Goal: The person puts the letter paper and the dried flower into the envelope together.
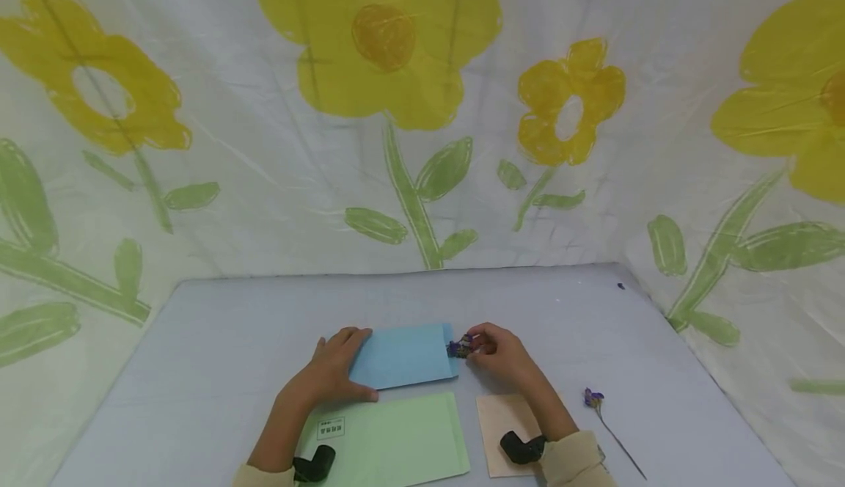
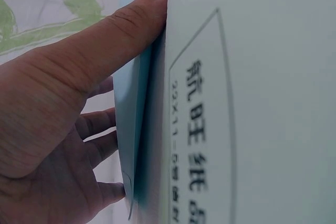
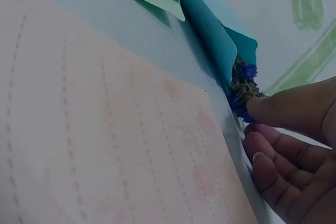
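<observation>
A blue envelope (image 1: pixel 404 355) lies with its open end to the right. My left hand (image 1: pixel 334 370) grips its left end, thumb along the near edge and fingers at the far edge; the left wrist view shows this hand (image 2: pixel 63 93) up close. Between thumb and fingers, my right hand (image 1: pixel 503 355) pinches purple dried flowers (image 1: pixel 460 346) at the envelope's mouth. In the right wrist view the flower heads (image 3: pixel 244 85) are partly inside the opening, below the raised flap. Their stems are hidden.
Nearer me lies a green envelope (image 1: pixel 396 436) with a printed box. A pale pink envelope or sheet (image 1: pixel 496 428) sits under my right forearm. One dried purple flower (image 1: pixel 594 399) with a long stem lies at the right. A dark scrap (image 1: pixel 620 286) is near the far right corner.
</observation>
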{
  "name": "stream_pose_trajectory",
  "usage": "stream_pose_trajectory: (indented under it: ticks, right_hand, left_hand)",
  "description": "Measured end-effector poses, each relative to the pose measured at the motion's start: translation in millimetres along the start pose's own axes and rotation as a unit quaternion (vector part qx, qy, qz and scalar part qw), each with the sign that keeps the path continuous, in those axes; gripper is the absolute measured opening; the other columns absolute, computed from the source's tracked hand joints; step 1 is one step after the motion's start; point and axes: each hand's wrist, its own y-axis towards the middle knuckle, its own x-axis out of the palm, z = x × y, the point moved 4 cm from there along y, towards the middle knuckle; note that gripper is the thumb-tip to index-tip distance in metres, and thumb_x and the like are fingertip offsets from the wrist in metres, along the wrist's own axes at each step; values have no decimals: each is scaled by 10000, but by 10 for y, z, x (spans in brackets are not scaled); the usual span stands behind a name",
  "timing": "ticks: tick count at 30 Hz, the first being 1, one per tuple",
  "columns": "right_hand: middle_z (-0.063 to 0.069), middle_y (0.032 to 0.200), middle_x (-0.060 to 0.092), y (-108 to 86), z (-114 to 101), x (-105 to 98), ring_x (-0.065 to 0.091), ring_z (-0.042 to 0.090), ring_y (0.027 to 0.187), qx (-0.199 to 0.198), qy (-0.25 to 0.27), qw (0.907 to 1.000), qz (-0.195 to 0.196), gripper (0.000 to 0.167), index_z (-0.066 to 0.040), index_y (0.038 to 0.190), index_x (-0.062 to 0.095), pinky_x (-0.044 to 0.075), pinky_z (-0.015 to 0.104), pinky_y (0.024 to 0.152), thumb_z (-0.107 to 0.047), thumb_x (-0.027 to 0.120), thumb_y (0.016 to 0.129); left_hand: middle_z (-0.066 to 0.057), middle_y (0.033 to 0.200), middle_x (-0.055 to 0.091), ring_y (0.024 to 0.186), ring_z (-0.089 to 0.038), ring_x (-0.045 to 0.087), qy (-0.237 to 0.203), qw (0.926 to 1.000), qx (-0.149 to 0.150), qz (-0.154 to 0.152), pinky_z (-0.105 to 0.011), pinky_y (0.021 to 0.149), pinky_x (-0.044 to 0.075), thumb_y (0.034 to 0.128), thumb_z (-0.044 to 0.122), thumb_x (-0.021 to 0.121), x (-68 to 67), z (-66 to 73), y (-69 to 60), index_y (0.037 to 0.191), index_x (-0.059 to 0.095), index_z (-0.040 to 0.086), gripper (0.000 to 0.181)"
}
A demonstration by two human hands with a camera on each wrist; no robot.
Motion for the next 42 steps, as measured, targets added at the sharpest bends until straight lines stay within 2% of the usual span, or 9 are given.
stream_pose_trajectory:
  ticks: [6, 11, 20, 25, 33, 42]
  right_hand:
    - [8, 878, 667, 2, -14, 43, 616, 136, 787, -104, -88, 9996, 254, 330, -59, 1110, 684, 534, 315, 716, 93, 705, 818]
    - [39, 884, 670, 5, -23, 53, 619, 135, 790, -101, -105, 9989, 453, 323, -65, 1098, 685, 545, 332, 730, 114, 701, 830]
    - [69, 890, 656, -7, -62, 54, 624, 164, 811, -114, -131, 9984, 545, 314, -55, 1091, 684, 556, 352, 749, 125, 703, 834]
    - [45, 890, 658, 0, -73, 42, 626, 161, 821, -165, -66, 9979, 617, 312, -67, 1084, 692, 559, 337, 763, 125, 700, 838]
    - [17, 859, 656, 27, -57, 65, 623, 163, 806, -290, 181, 9975, 616, 272, -55, 1053, 699, 555, 306, 744, 123, 702, 848]
    - [34, 943, 690, 13, -109, 133, 664, 218, 910, -515, 511, 9964, 436, 273, -18, 1067, 691, 564, 347, 838, 152, 662, 855]
  left_hand:
    - [-177, 1468, 445, 1386, -371, 393, 0, 10000, 5, -11, -697, 1123, 151, 648, 497, 923, 4, -11, -5, 1511, 410, 54, 1097]
    - [-174, 1469, 443, 1385, -370, 394, -5, 10000, 18, 6, -701, 1121, 149, 643, 507, 921, 3, -13, -1, 1509, 414, 65, 1096]
    - [-175, 1463, 450, 1382, -369, 399, 10, 10000, 11, -15, -697, 1122, 153, 642, 502, 925, 2, 3, -4, 1505, 418, 61, 1094]
    - [-172, 1470, 446, 1388, -364, 393, 13, 10000, -21, -28, -689, 1128, 149, 643, 504, 923, -1, 10, -5, 1508, 415, 67, 1094]
    - [-183, 1472, 442, 1388, -371, 390, -9, 10000, -5, -5, -693, 1125, 150, 643, 491, 927, -3, 10, -7, 1507, 415, 60, 1093]
    - [-183, 1472, 442, 1386, -369, 393, 16, 10000, 44, 2, -699, 1121, 152, 644, 499, 924, 4, -13, 0, 1509, 412, 59, 1098]
